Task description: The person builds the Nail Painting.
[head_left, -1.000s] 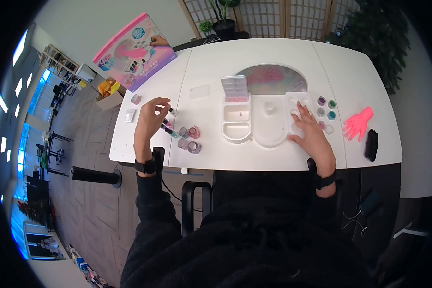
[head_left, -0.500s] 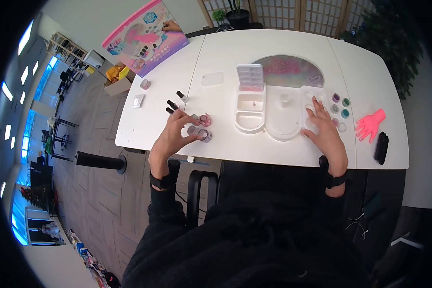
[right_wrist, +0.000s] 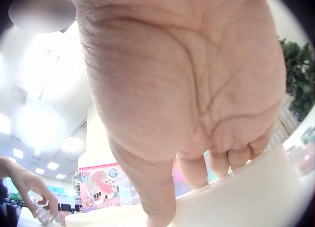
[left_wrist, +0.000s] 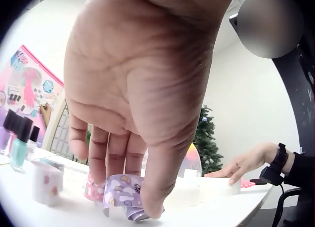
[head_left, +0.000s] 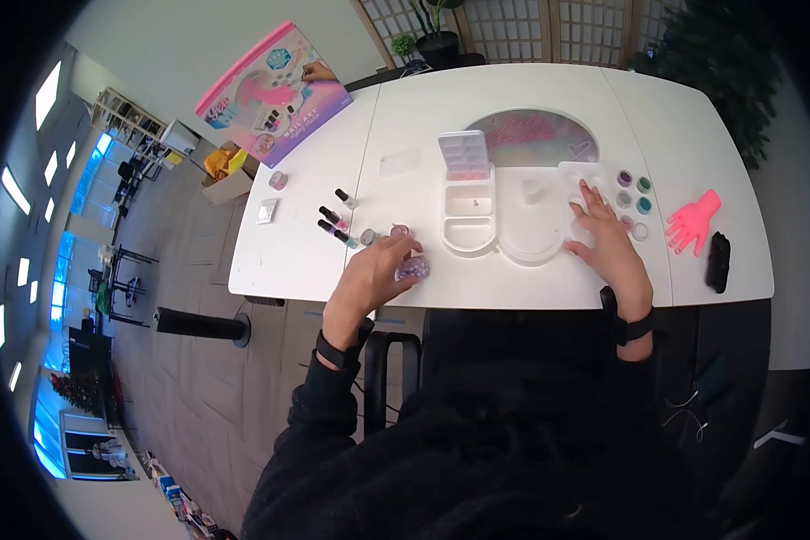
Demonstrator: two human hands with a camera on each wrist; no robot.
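Note:
In the head view my left hand (head_left: 369, 277) reaches down at the table's near side. Its thumb and fingers pinch a purple patterned roll (left_wrist: 123, 193), whose loose strip curls at the bottom. Just behind it stands a pink patterned roll (head_left: 400, 231), partly covered by the fingers. A white spotted roll (left_wrist: 47, 182) stands to the left in the left wrist view. My right hand (head_left: 610, 243) lies with fingers spread on a white tray (head_left: 569, 169) with round wells, at the right side of the white base (head_left: 529, 247).
Small nail polish bottles (head_left: 334, 218) stand left of the rolls. Several glitter pots (head_left: 643, 205), a pink model hand (head_left: 693, 222) and a black case (head_left: 718, 263) lie at the right. A compartment box (head_left: 463, 155) stands propped up. A large printed box (head_left: 283, 106) stands back left.
My left hand has come from over the bottles, rightward and nearer, and now pinches the purple roll, which sits slightly farther right. The right hand has stayed on the tray.

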